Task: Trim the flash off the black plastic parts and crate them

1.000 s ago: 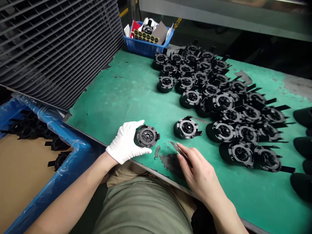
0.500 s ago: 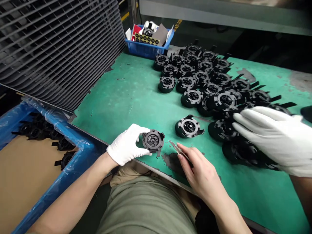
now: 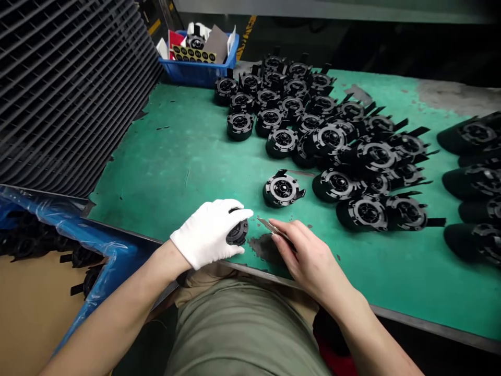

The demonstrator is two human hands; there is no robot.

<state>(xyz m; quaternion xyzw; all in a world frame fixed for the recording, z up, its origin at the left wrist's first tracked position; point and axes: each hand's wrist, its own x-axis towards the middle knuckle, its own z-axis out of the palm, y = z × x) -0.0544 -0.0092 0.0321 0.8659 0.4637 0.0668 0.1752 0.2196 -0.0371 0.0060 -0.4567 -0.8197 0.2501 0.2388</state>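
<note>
Our left fingers (image 3: pixel 242 213) grasp a round black part (image 3: pixel 239 233) | our right fingers (image 3: pixel 283 227) pinch a knife (image 3: pixel 266 224) | ringed black housing (image 3: pixel 283 190) beyond them

A blue bin (image 3: pixel 195 74), containing a yellow sheet (image 3: pixel 194 55), stood on the green counter (image 3: pixel 188 162), beside the slatted panel (image 3: pixel 66 99).

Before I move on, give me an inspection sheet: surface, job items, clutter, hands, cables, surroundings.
Surface: green worktop, worn dark patches.
Job's things: round black plastic part in the left hand; slim grey pointed metal blade in the right hand; black cylindrical housings crowded beyond.
Clutter: blue rectangular plastic bin of mixed items at the far edge.
Hands: left white-gloved, around the part; right bare, pinching the blade.
Cables: nothing seen; background dark.
Surroundings: black slatted stack left, blue plastic sheeting lower left.
</note>
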